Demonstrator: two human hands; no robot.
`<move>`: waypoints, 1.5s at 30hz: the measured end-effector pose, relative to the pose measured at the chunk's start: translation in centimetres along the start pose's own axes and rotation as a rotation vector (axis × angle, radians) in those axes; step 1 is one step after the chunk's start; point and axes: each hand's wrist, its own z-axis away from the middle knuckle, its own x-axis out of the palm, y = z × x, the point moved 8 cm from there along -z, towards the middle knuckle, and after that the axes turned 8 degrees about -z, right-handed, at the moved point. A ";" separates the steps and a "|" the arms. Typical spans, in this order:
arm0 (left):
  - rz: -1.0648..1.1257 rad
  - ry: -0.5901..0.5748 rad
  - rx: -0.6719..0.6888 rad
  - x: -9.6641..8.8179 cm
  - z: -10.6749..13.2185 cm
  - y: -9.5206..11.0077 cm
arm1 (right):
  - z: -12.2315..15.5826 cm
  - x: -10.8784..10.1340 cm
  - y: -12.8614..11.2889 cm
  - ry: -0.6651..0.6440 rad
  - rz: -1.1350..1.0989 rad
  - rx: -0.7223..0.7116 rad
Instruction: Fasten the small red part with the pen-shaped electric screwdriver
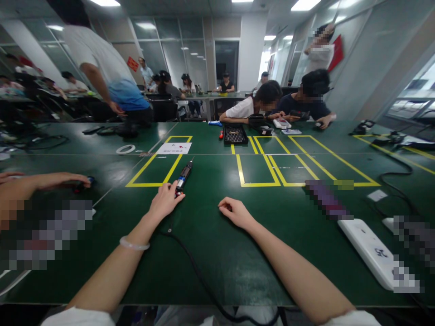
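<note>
My left hand point(165, 200) is closed over the rear end of a slim electric screwdriver point(184, 174). Its dark body with a blue band lies on the green table, and the thin bit points away from me. The hand hides the grip end, where a bit of red shows by the fingertips. A black cord point(190, 262) runs from near that wrist toward the table's front edge. To the right, my right hand point(239, 212) rests on the tabletop with loosely curled fingers and no object visible in them.
Yellow tape outlines point(260, 184) mark the green table point(207, 253). A white power strip point(369, 253) lies at the right, a black bit tray point(235, 136) at the back. A paper sheet point(175, 148) and white ring point(125, 149) lie back left. A neighbour's hand point(76, 179) reaches in from the left.
</note>
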 end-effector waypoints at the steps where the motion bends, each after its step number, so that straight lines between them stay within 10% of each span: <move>1: -0.001 -0.005 -0.034 0.2 -0.4 -1.5 | 0.0 0.0 0.0 -0.002 0.007 0.001; 11: -0.013 -0.074 -0.249 1.4 -2.3 -12.2 | -0.1 0.1 0.0 -0.006 0.017 -0.001; 25: -0.138 0.131 -0.300 -1.3 -0.6 -10.3 | -0.1 0.1 0.1 -0.015 0.026 -0.001; 30: 0.039 0.187 -0.176 -3.3 -1.0 -5.0 | -0.1 0.1 0.2 -0.019 0.029 0.000; 38: 0.710 -0.137 0.446 -3.9 2.9 11.4 | 0.0 -0.1 0.5 0.013 -0.118 -0.004; 45: 1.007 -0.318 0.380 -2.0 4.5 13.3 | 0.0 0.4 -0.4 -0.041 -0.142 -0.055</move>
